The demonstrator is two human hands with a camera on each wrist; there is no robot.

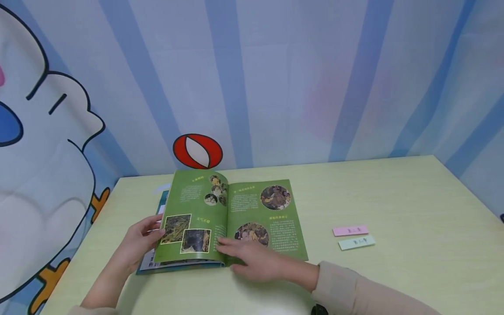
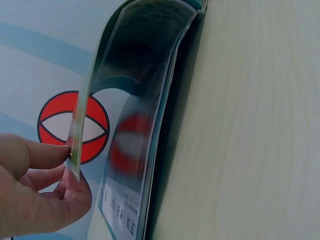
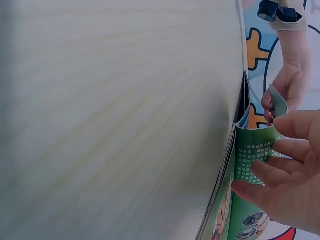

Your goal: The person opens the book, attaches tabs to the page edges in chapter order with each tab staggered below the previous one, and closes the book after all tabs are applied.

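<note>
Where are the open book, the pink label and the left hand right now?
open book (image 1: pixel 252 205): head view, on its green right-hand page.
pink label (image 1: pixel 350 230): head view, middle of the strip.
left hand (image 1: pixel 139 238): head view, back of the hand, at the book's left page edge.

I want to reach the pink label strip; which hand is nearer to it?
Right. The right hand lies flat on the open book, left of the pink label strip; the left hand holds the book's far left edge.
</note>
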